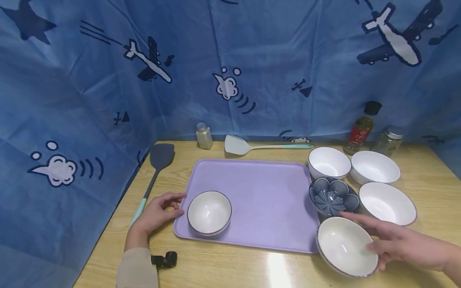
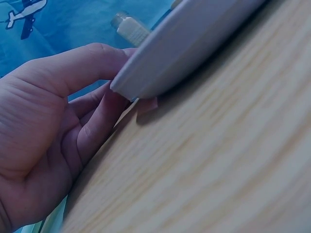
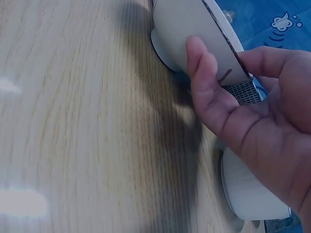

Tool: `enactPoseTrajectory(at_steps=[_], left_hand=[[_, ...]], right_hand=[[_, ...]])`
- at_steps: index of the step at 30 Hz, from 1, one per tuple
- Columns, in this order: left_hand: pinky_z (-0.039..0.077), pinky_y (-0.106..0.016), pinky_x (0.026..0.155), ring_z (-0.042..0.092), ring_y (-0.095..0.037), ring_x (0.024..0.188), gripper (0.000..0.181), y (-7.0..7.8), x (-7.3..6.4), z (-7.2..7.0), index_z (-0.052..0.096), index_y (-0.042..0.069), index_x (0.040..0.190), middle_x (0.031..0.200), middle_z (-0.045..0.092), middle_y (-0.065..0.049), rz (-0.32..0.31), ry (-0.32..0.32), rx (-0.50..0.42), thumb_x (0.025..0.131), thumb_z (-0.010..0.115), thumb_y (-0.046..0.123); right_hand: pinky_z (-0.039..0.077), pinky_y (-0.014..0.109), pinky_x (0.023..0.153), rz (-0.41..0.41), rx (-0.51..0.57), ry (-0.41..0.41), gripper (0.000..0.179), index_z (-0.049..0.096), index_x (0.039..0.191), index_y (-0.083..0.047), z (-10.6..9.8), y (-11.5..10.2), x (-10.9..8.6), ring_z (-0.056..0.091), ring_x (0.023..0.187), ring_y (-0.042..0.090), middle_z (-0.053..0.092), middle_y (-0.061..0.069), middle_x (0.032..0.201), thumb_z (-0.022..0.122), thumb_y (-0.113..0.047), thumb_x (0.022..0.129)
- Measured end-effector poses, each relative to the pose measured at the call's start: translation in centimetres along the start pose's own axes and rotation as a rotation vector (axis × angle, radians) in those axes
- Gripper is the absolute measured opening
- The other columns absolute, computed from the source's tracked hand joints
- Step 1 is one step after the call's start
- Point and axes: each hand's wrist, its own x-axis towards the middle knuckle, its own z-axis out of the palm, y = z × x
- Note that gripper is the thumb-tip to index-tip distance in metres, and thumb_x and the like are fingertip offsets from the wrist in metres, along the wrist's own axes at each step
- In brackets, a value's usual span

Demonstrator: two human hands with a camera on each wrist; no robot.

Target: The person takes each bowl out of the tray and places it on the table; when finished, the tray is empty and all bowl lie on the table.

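Observation:
My left hand [image 1: 156, 214] grips the left edge of a lilac tray [image 1: 268, 196]. In the left wrist view its fingertips reach under the tray's rim [image 2: 160, 63]. A cream bowl with a dark rim [image 1: 209, 212] stands on the tray's left part. Beyond the tray's front right corner, my right hand [image 1: 399, 242] holds a matching cream bowl [image 1: 343, 250] by its side. The right wrist view shows this bowl [image 3: 182, 29] tilted over the table, pinched at the rim between thumb and fingers. Right behind it sits a dark blue patterned bowl [image 1: 329, 202].
White bowls stand at the right: one round [image 1: 329, 162], two oval [image 1: 374, 166]. A red-labelled bottle [image 1: 358, 136] and a lidded jar [image 1: 389, 140] are behind them. A pale spatula [image 1: 237, 146] and a small shaker [image 1: 204, 136] lie along the back; a dark spatula [image 1: 161, 156] is left.

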Motion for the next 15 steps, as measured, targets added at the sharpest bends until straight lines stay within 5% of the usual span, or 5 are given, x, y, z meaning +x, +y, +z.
enactPoseTrajectory(at_steps=[15], left_hand=[[0.045,-0.019,0.087,0.06,-0.013,0.093,0.051,-0.03,0.04,-0.01,0.063,0.011,0.134,0.114,0.063,-0.009,0.011,-0.008,-0.001,0.085,0.079,0.017]], right_hand=[[0.058,0.038,0.077,0.104,-0.122,0.108,0.068,0.005,0.162,-0.022,0.12,-0.39,-0.59,0.067,0.093,0.035,0.033,-0.025,0.146,0.04,-0.006,0.106]])
